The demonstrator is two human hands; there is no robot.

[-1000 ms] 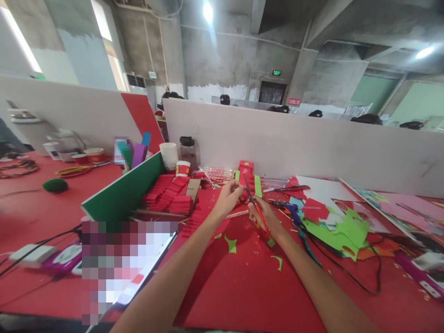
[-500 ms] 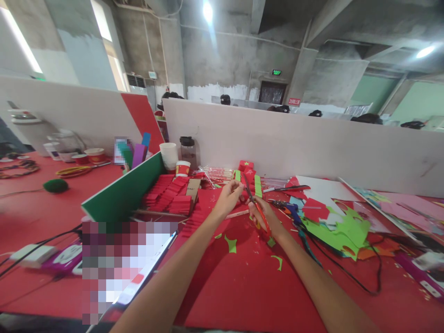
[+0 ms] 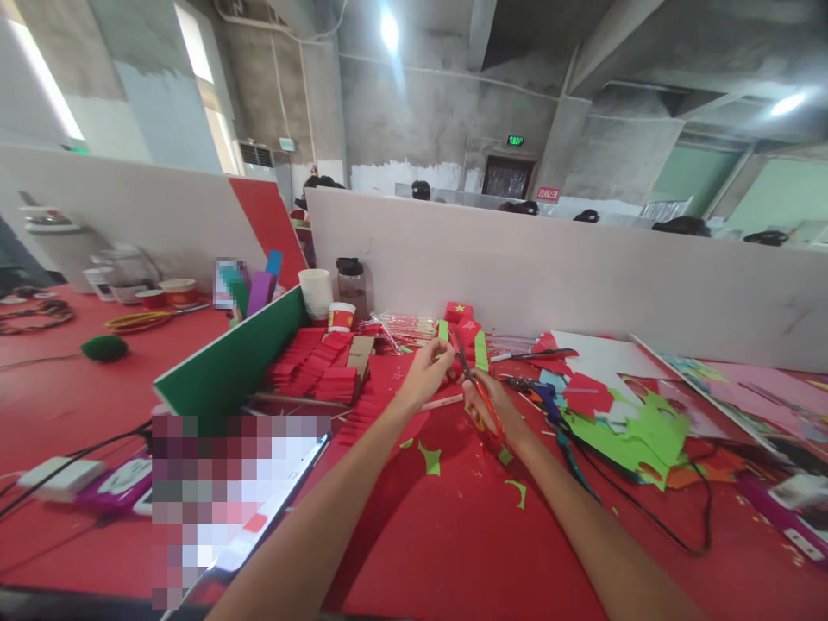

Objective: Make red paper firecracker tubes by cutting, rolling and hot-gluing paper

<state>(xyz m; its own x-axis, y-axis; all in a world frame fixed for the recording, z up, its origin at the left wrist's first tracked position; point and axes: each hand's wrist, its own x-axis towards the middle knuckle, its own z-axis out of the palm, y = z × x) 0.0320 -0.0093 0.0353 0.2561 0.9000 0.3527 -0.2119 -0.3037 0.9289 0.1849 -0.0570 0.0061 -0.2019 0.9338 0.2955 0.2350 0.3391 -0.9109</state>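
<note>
My right hand (image 3: 497, 405) is closed round the red handles of a pair of scissors (image 3: 471, 375), whose blades point up and away toward my left hand. My left hand (image 3: 427, 369) pinches a small piece at the blade tips; it is too small to name. Both hands hover over the red table (image 3: 453, 535), just in front of a green paper strip (image 3: 480, 349) and a small red block with a yellow star (image 3: 458, 311).
A stack of folded red pieces (image 3: 316, 362) lies beside a green board (image 3: 233, 362). Green scraps (image 3: 430, 457) dot the table. A blue glue gun (image 3: 543, 398) with a black cable, green cut paper (image 3: 634, 431), paper cups (image 3: 315, 291) and a dark bottle (image 3: 351, 285) stand around. A white partition (image 3: 582, 267) lies behind.
The view shifted slightly; both hands stay together at the scissors with barely any movement.
</note>
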